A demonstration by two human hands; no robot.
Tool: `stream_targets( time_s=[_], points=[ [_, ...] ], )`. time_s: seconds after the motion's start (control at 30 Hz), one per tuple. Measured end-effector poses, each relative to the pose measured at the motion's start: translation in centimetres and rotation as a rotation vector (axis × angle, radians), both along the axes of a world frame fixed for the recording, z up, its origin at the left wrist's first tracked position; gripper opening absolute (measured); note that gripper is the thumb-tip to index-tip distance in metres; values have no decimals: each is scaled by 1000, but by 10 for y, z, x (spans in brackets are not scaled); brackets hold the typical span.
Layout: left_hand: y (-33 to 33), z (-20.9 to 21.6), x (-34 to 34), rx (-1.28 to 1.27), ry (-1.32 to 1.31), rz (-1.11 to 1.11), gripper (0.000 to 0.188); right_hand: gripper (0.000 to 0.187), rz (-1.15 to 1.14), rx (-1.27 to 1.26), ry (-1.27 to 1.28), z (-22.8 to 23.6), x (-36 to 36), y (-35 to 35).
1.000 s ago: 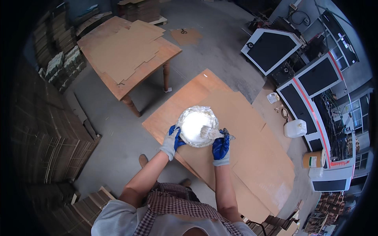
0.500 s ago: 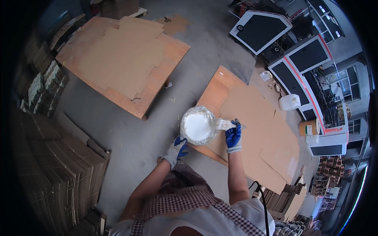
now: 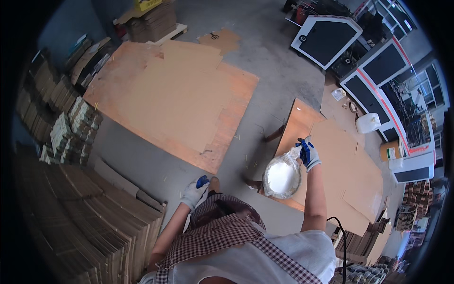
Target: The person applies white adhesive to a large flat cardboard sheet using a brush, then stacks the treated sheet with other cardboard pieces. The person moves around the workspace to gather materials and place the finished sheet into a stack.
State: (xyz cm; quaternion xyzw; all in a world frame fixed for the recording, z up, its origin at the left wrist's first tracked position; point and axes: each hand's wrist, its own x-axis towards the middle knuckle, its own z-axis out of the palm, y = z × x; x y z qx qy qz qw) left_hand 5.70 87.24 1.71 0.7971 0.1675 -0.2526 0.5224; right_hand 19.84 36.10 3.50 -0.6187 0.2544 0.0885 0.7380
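My feed comes from the left of two fisheye lenses worn side by side on the person's head, and it faces steeply down and forward. It sits closest to the white shirt point(image 3: 302, 246) and checked apron point(image 3: 213, 236) along the lower edge; the left hand point(image 3: 194, 191) and right hand point(image 3: 308, 154) lie farther out, both inside my view. Beyond them I look down on the left table point(image 3: 239, 90) and the right table point(image 3: 298, 124). The lens is so wide that I also catch cardboard stacks point(image 3: 94, 222) at lower left and a machine point(image 3: 378, 68) at upper right, its edges bending toward the dark rim
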Motion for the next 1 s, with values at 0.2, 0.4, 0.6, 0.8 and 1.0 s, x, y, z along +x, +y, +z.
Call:
stream_targets(
  time_s=[0.2, 0.4, 0.6, 0.8, 1.0],
  points=[
    [150, -47, 22, -174, -142, 349, 33, 30, 28, -178, 89, 19, 36, 40],
    [222, -40, 82, -159, -53, 396, 34, 35, -139, -278, 37, 69, 5, 32],
    [220, -25, 152, -351, -13, 152, 33, 42, -489, -40, -141, 79, -104, 58],
    [78, 1, 187, -664, 180, -348, 33, 40, -841, -5, -176, 20, -207, 71],
    [-109, -10, 183, -706, 380, -521, 61, 40, -976, 346, -420, -30, -203, 89]
  ],
)
